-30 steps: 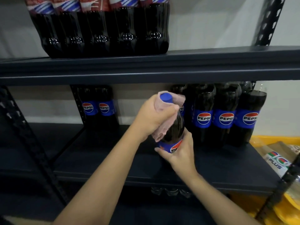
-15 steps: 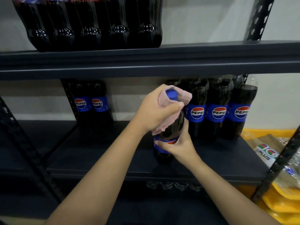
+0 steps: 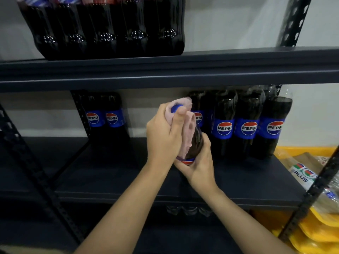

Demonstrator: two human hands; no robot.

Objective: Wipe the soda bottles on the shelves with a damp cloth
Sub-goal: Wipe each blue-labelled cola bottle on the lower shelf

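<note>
Held bottle (image 3: pixel 197 142): Pepsi, dark cola, blue cap (image 3: pixel 176 108), held up in front of the middle shelf (image 3: pixel 229 178), roughly midway along its front edge, tilted with the cap toward the upper left. I cannot tell whether its base touches the shelf.

Left hand (image 3: pixel 164 138): fingers curled round the neck and shoulder of the bottle with the pink cloth (image 3: pixel 187 132) between palm and plastic; thumb lies over the cloth just beside the cap. Cloth wraps the cap from behind and hangs down the left side of the bottle to the label.

Right hand (image 3: pixel 199 167): fingers closed round the lower body at the blue and red label, gripping from below and the right.

Middle shelf, right half toward the back edge: row of Pepsi bottles (image 3: pixel 249 125) upright, touching side by side, labels facing out. Left half, back edge: two more Pepsi bottles (image 3: pixel 102 118) beside a perforated upright.

Upper shelf (image 3: pixel 238 66): pack of dark cola bottles (image 3: pixel 108 28) at the left part, bases at the front edge.

Right of the rack: yellow crate (image 3: pixel 311 233) holding packs marked PLUS (image 3: pixel 302 176)
</note>
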